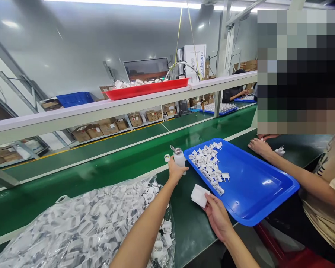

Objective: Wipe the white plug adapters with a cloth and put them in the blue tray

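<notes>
Left hand (176, 172) grips a small bottle (179, 156), arm outstretched; right hand (216, 214) pinches a white pad (200, 195).

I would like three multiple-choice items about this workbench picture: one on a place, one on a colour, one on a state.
1. Where do the small white plug parts lie?
A. on the blue tray
B. on the floor
C. inside a cardboard box

2. What colour is the tray on the upper shelf?
A. yellow
B. red
C. black

3. What does the left hand do?
A. lies flat on the belt
B. grips a small white bottle
C. holds scissors

Key: 1 A, they sit at the far end of the blue tray; 2 B, it is plainly red; 3 B, the fingers wrap the bottle, while the right hand holds a white cloth.
</notes>
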`<state>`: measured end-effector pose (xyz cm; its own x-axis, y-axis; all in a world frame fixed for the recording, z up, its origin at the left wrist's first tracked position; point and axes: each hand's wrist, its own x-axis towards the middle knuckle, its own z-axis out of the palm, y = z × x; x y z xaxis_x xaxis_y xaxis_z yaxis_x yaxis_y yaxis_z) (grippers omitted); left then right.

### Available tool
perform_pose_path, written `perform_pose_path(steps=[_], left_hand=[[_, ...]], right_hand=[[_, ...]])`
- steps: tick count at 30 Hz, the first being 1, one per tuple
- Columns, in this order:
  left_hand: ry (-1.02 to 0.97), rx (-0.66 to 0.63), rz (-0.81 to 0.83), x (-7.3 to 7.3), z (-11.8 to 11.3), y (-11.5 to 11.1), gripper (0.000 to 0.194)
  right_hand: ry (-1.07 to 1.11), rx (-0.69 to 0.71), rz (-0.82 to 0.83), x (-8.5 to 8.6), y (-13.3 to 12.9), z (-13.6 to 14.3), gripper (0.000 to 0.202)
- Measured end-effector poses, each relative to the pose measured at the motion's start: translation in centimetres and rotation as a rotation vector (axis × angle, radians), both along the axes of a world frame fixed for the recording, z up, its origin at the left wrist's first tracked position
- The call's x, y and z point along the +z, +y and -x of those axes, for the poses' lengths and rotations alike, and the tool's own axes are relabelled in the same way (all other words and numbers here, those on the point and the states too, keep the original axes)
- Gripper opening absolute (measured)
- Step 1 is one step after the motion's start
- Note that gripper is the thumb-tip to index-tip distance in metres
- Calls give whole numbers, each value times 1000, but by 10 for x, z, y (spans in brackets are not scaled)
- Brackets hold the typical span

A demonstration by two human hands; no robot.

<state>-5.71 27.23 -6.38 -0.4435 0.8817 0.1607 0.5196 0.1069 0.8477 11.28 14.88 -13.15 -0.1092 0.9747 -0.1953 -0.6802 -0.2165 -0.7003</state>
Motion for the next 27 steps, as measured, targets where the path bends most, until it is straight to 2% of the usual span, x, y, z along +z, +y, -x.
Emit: perform_pose_path(steps=[2,3,4,6,8,10,12,14,17,19,21,27], left_hand=[[2,40,65,14,-1,-13,98],[8,54,89,23,0,-23,110],[17,54,102,34,2,-36,113],[37,-18,96,56,9,-68,94],[52,-161,70,73,17,-106,55],[116,-267,77,78,24,-141,26],[330,-256,134,68,28,-166,25],[448,-204,198,47,29,-181,30],[502,-177,281,18,23,-191,29],[511,-198,316,7,17,-196,29],[513,-226,331,4,11,-201,29],[490,-264,372,9,-10,-201,26]], right_hand=[[-14,-40,9,-2,0,2,45],[-19,-57,12,-3,0,2,46],[-23,-68,14,-4,0,3,46],[-23,-74,23,-5,-1,3,45],[-17,-74,40,-6,-1,3,43],[-7,-76,58,-6,-2,2,41],[2,-78,68,-6,-2,1,42],[9,-81,71,-5,-2,1,43],[10,-83,64,-1,-2,-1,43],[6,-86,50,2,-3,-1,44],[-3,-88,33,5,-3,-1,44],[-71,-70,-28,4,-4,0,38]])
